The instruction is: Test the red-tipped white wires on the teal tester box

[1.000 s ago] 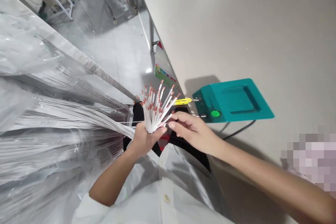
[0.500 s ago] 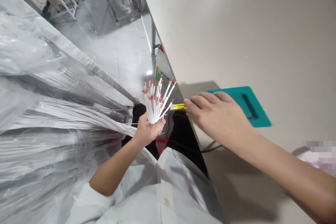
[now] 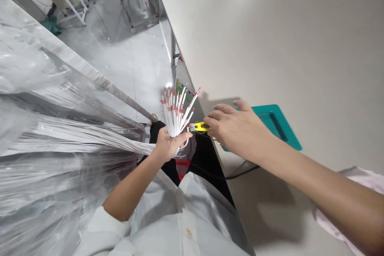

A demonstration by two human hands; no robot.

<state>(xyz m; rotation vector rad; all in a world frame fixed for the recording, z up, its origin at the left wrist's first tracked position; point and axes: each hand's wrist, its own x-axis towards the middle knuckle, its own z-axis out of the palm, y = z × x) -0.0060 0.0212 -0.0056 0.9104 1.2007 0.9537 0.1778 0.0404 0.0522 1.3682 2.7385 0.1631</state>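
Observation:
My left hand (image 3: pixel 169 144) is closed round a thick bundle of white wires (image 3: pixel 120 138), whose bared copper ends (image 3: pixel 177 104) fan out above the fist. By its thumb, one thin white wire curves in a small loop. In my right hand (image 3: pixel 229 126) are small yellow snips (image 3: pixel 200 127), pinched at the fingertips, the outer fingers spread. The metal tip of the snips is just right of the bundle, close to the left thumb; whether it touches a wire I cannot tell.
A teal tray (image 3: pixel 274 114) lies on the pale table (image 3: pixel 270 48) behind my right hand. More wires in clear plastic (image 3: pixel 45 192) hang on the left, below a wrapped bar (image 3: pixel 99 78). A black cable (image 3: pixel 240 174) crosses the table edge. Pale pink cloth (image 3: pixel 360 178) lies at right.
My right hand has moved slightly left with the yellow snips, bringing their tip closer to the left thumb. The bundle has shifted a little left in view.

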